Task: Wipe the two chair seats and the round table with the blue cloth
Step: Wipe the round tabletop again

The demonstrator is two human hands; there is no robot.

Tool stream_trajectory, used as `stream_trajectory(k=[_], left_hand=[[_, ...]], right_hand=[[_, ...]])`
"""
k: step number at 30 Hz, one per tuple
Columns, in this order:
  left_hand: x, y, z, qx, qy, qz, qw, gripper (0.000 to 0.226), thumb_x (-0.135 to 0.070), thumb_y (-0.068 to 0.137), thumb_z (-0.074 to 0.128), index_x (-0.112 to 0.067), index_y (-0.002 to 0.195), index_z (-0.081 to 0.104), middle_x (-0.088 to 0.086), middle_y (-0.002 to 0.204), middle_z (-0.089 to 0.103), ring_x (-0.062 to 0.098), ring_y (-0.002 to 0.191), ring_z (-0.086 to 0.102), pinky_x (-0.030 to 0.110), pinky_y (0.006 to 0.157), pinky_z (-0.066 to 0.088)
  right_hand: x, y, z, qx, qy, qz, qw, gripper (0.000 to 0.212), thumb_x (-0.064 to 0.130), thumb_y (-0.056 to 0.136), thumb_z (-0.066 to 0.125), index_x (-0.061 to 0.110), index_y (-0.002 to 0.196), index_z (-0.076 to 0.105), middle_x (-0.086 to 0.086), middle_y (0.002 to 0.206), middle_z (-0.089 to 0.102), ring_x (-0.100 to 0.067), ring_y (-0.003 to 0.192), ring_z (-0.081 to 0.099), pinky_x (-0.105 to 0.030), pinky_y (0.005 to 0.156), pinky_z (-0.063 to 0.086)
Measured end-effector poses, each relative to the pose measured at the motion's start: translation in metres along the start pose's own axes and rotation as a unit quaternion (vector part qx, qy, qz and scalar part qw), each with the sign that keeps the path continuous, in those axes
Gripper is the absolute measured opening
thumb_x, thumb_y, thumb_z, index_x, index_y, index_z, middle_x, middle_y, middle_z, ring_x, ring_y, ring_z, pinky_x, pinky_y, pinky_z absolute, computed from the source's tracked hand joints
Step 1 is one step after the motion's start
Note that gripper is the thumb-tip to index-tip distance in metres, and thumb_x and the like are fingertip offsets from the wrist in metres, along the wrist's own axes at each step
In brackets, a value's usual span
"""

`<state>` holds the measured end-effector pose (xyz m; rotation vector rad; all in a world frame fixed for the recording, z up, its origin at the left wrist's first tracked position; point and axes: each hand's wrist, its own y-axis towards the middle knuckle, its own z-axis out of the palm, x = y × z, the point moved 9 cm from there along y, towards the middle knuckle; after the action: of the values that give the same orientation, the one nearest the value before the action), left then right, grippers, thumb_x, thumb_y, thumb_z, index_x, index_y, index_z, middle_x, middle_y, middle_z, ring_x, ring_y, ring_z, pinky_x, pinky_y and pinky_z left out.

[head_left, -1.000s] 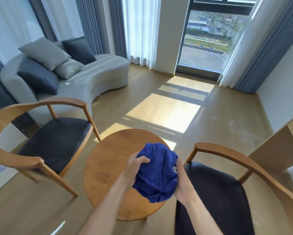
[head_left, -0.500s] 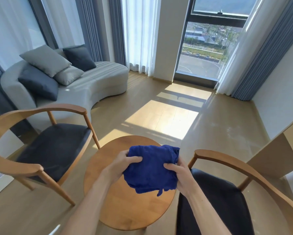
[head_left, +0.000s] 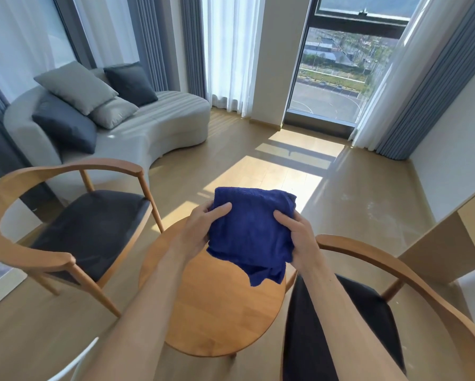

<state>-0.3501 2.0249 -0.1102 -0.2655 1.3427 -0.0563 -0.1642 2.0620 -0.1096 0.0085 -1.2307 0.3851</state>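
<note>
We are gripping the bunched blue terry cloth [head_left: 251, 235] in left hand [head_left: 203, 229] and right hand [head_left: 299, 237] above the round wooden desk [head_left: 217, 312]; its dangling corner risks dragging unfolded.

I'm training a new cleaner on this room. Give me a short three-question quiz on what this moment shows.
1. True or false: the blue cloth lies flat on the round table.
2. Which hands hold the cloth? A) left only B) right only C) both
3. Fill in: both chair seats are ___ in colour.

Key: 1 false, it is held up above the table. 2 C, left hand and right hand grip its sides. 3 dark, see left chair seat and right chair seat.
</note>
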Motion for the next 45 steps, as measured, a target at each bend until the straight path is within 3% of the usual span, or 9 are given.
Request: stream_trajectory(k=[3,8,14,18,24,28,34,42,45], left_hand=[[0.01,-0.006,0.014,0.093,0.026,-0.035,0.995,0.035,-0.017,0.086,0.066,-0.02,0.12,0.061,0.006,0.116,0.069,0.024,0.103,0.067,0.041,0.085,0.052],[0.004,-0.008,0.0,-0.022,-0.078,-0.026,0.996,0.019,-0.018,0.093,0.059,-0.023,0.111,0.065,0.001,0.101,0.074,0.02,0.094,0.069,0.033,0.077,0.054],[-0.005,-0.01,-0.013,-0.051,0.137,0.034,0.989,0.019,-0.019,0.1,0.049,-0.034,0.105,0.06,-0.008,0.105,0.068,0.012,0.1,0.063,0.025,0.078,0.048],[0.001,-0.011,-0.012,-0.02,0.154,0.02,0.988,0.016,-0.025,0.101,0.048,-0.035,0.109,0.058,-0.009,0.105,0.068,0.013,0.101,0.063,0.025,0.079,0.049],[0.019,-0.016,-0.008,0.079,0.092,-0.058,0.991,0.037,-0.017,0.084,0.073,-0.026,0.117,0.058,0.0,0.108,0.07,0.02,0.097,0.069,0.038,0.082,0.058],[0.035,-0.023,-0.006,0.109,0.042,-0.12,0.986,0.031,-0.007,0.082,0.07,-0.01,0.112,0.062,0.007,0.096,0.07,0.019,0.082,0.068,0.03,0.07,0.054],[0.042,-0.018,-0.01,0.065,-0.097,-0.123,0.986,0.024,-0.007,0.09,0.059,-0.006,0.114,0.061,0.01,0.091,0.07,0.021,0.079,0.066,0.03,0.068,0.054],[0.053,-0.018,-0.007,0.132,-0.069,-0.162,0.976,0.051,0.004,0.08,0.062,-0.016,0.126,0.053,0.006,0.102,0.072,0.022,0.089,0.069,0.036,0.071,0.057],[0.055,-0.011,-0.011,0.111,-0.047,-0.147,0.982,0.054,0.011,0.087,0.054,-0.026,0.127,0.053,0.003,0.108,0.071,0.022,0.094,0.068,0.036,0.073,0.057]], right_hand=[[-0.007,-0.002,0.004,0.019,0.075,0.042,0.996,0.037,0.028,0.092,0.059,0.005,0.122,0.06,-0.02,0.113,0.066,-0.033,0.101,0.065,-0.042,0.081,0.053],[-0.006,-0.005,0.001,0.048,0.002,0.041,0.998,0.041,0.007,0.085,0.066,0.014,0.125,0.056,-0.013,0.118,0.067,-0.031,0.105,0.066,-0.046,0.086,0.055],[-0.015,-0.011,-0.006,0.029,0.022,0.036,0.999,0.038,0.0,0.09,0.058,0.018,0.124,0.056,-0.008,0.116,0.068,-0.026,0.103,0.067,-0.039,0.083,0.056],[-0.023,-0.012,-0.01,0.014,0.036,0.032,0.999,0.039,0.002,0.093,0.055,0.017,0.128,0.055,-0.009,0.12,0.066,-0.025,0.105,0.066,-0.039,0.082,0.057],[-0.02,-0.01,-0.009,0.0,0.054,0.015,0.998,0.035,0.002,0.094,0.054,0.016,0.125,0.056,-0.01,0.117,0.067,-0.026,0.104,0.066,-0.038,0.082,0.057],[-0.02,-0.008,-0.006,0.019,0.046,0.039,0.998,0.038,0.004,0.092,0.057,0.013,0.128,0.054,-0.014,0.118,0.067,-0.029,0.105,0.066,-0.038,0.082,0.057],[-0.045,-0.02,0.021,0.19,0.029,0.134,0.972,0.059,-0.005,0.083,0.062,0.025,0.132,0.05,-0.013,0.124,0.063,-0.034,0.108,0.063,-0.044,0.077,0.056],[-0.058,-0.002,-0.01,0.059,0.008,0.172,0.983,0.044,-0.008,0.081,0.057,0.013,0.119,0.06,-0.012,0.104,0.068,-0.025,0.086,0.066,-0.035,0.071,0.055],[-0.047,0.003,-0.017,0.035,-0.006,0.127,0.991,0.051,-0.014,0.08,0.054,0.02,0.117,0.061,-0.008,0.104,0.071,-0.028,0.093,0.068,-0.041,0.082,0.055]])
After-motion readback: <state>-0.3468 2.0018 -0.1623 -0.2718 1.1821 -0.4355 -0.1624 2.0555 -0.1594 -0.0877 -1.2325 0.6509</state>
